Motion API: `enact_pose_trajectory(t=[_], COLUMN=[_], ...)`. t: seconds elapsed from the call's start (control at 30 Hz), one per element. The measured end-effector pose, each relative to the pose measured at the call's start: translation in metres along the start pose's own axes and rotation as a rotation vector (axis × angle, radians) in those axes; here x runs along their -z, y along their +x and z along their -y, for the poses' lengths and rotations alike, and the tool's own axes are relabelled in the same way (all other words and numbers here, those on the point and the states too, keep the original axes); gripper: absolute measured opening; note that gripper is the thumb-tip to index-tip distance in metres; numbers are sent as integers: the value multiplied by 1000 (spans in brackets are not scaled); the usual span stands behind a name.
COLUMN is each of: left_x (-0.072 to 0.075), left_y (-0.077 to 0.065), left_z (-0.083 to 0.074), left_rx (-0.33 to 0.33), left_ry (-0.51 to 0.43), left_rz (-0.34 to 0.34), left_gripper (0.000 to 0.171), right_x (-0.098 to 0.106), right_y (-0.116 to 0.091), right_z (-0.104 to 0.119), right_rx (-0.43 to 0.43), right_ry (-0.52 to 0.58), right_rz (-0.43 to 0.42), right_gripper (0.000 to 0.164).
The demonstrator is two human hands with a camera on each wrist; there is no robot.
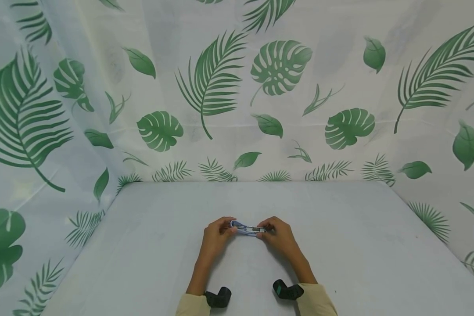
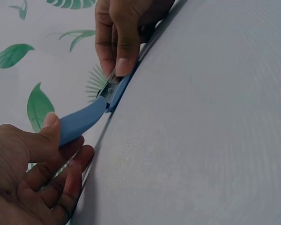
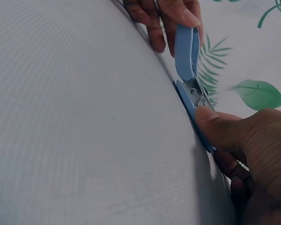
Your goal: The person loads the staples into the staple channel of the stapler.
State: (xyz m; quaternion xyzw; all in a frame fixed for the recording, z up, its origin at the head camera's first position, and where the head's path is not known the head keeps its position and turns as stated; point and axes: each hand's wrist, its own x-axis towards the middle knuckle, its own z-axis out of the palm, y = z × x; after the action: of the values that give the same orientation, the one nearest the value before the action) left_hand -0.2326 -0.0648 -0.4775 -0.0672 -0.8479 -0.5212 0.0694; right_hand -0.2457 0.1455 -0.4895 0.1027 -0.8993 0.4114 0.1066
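Observation:
A light blue stapler (image 1: 242, 229) is held between both hands over the white table, its blue top cover swung back from the metal magazine and base. My left hand (image 1: 216, 237) pinches the end of the blue cover (image 2: 82, 122) between thumb and fingers. At the other end, my right hand (image 1: 279, 237) grips the magazine and blue base (image 3: 186, 101), thumb on the near side. Bare metal around the hinge (image 3: 193, 91) shows between the hands. The right fingers hide part of the magazine.
The white table (image 1: 142, 245) spreads out around both hands. Behind it and along its sides hang white sheets (image 1: 237, 145) printed with green leaves. A black wrist device (image 1: 219, 297) sits by the left sleeve, and another black device (image 1: 287, 290) by the right.

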Motion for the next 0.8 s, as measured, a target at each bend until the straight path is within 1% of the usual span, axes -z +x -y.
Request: enact_pose_trajectory(t=[0.07,0.13,0.23,0.3,0.37,0.43,0.57,0.63,0.7,0.8], left_x=[-3,-6,-13,-17,-22,-27,-37,-43,-48,-55], left_y=[1,3,6,7,9,10,10,10,10,9], left_z=[-2,-4,-8,-11,-15,-18,-25,-29,-32,-36], left_rx=[-23,-44,-57,-76,-105,-127,-182,-214,-250,-260], left_ry=[-13,-57,-141,-177,-162,-132,-25,57,155,273], left_rz=[-2,4,24,40,45,39,9,0,-4,0], left_gripper=[27,27,25,25,24,24,25,26,27,27], right_x=[1,2,2,1,1,1,2,2,2,1], right_y=[1,2,3,3,2,2,2,1,1,1], right_z=[0,0,0,0,0,0,0,0,-1,-4], right_rx=[-11,-21,-3,8,31,30,18,7,21,43], right_ry=[13,30,42,46,47,52,49,45,30,14], right_rz=[-4,-4,-9,-10,-14,-8,1,-6,-24,-45], right_gripper=[19,19,19,19,18,17,17,17,17,16])
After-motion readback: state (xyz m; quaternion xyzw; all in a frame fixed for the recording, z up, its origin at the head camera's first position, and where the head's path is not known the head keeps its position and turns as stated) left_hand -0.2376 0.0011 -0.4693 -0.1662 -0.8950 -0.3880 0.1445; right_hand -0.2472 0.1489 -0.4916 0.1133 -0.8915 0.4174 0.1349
